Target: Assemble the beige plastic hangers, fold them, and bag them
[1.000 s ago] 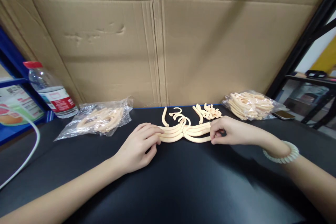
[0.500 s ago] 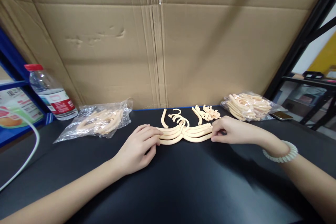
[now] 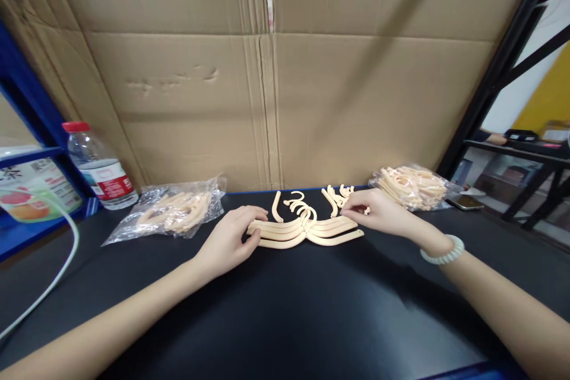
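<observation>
A stack of cream plastic hangers (image 3: 307, 231) lies flat on the black table (image 3: 289, 314), hooks pointing away from me. My left hand (image 3: 229, 238) grips the stack's left end, thumb in front and fingers curled over it. My right hand (image 3: 376, 214), with a pale bead bracelet (image 3: 443, 252) on the wrist, is off the stack. Its fingertips are pinched together at a small pile of loose cream hook pieces (image 3: 335, 195) just behind the stack. One loose curved piece (image 3: 276, 206) lies beside the hooks.
A clear bag of cream parts (image 3: 173, 211) lies at the back left and another (image 3: 412, 186) at the back right, with a phone (image 3: 465, 202) beside it. A water bottle (image 3: 100, 169) stands far left near a white cable (image 3: 53, 285). A cardboard wall (image 3: 267, 101) closes the back.
My right hand left the stack's right end and moved back and left to the loose hook pieces. My left hand stayed on the left end. The view tilted upward.
</observation>
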Demonstrator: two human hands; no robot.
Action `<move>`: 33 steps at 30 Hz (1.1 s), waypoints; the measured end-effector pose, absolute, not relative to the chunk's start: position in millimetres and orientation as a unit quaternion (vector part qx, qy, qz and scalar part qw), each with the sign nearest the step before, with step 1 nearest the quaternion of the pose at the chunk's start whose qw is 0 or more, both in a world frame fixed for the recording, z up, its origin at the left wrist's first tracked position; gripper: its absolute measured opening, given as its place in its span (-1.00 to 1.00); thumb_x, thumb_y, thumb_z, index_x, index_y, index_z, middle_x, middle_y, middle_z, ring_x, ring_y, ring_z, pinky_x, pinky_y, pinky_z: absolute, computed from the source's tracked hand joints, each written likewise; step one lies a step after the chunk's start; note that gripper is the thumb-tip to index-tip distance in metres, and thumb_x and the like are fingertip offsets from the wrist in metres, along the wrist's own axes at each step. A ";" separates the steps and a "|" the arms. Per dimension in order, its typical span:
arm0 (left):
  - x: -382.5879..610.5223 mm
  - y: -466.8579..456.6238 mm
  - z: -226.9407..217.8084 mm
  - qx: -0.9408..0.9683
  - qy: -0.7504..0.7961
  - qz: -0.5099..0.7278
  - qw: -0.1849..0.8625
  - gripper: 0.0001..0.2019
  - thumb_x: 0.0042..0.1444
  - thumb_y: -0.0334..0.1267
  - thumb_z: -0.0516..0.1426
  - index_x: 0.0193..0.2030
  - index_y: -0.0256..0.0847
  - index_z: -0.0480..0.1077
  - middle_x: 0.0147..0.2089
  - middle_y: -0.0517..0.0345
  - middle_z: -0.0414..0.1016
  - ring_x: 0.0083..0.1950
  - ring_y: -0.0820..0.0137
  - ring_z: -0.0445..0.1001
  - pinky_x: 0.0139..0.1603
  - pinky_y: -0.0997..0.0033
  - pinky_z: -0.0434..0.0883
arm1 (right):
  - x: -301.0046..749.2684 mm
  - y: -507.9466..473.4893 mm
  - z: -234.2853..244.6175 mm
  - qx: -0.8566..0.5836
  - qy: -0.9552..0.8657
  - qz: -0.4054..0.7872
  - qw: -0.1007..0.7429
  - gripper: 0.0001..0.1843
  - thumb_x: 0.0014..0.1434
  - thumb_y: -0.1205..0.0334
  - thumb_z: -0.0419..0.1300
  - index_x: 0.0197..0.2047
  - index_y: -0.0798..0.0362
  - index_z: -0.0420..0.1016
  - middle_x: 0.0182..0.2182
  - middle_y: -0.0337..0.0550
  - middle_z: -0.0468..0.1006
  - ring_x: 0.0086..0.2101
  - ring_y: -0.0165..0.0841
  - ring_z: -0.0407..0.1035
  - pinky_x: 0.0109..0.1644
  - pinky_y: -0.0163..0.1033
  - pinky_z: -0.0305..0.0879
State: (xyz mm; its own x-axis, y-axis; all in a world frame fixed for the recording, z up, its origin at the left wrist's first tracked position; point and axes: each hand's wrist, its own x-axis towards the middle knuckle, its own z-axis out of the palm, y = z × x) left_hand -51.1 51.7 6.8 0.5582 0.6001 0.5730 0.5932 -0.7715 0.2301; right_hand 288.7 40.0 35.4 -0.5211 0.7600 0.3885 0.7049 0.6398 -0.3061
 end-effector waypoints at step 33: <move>-8.0 104.9 40.7 0.761 0.551 0.299 0.166 -0.86 0.29 -0.30 0.09 -0.06 -0.29 0.35 -0.09 0.05 0.47 -0.12 0.33 0.50 -0.11 0.23 0.50 | 226.3 111.3 36.4 -0.469 -0.753 0.143 0.439 -0.72 0.30 0.06 0.05 -0.15 0.12 0.38 -0.64 -0.32 0.42 -0.64 -0.44 0.33 -0.51 -0.31 0.30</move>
State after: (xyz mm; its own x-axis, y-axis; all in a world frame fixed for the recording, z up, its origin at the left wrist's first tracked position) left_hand -8.0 104.9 40.7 0.2135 0.9384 0.2716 0.7397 -0.3369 0.5825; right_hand 226.3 111.3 36.4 -0.1741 0.8318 0.5270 0.5806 0.5190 -0.6274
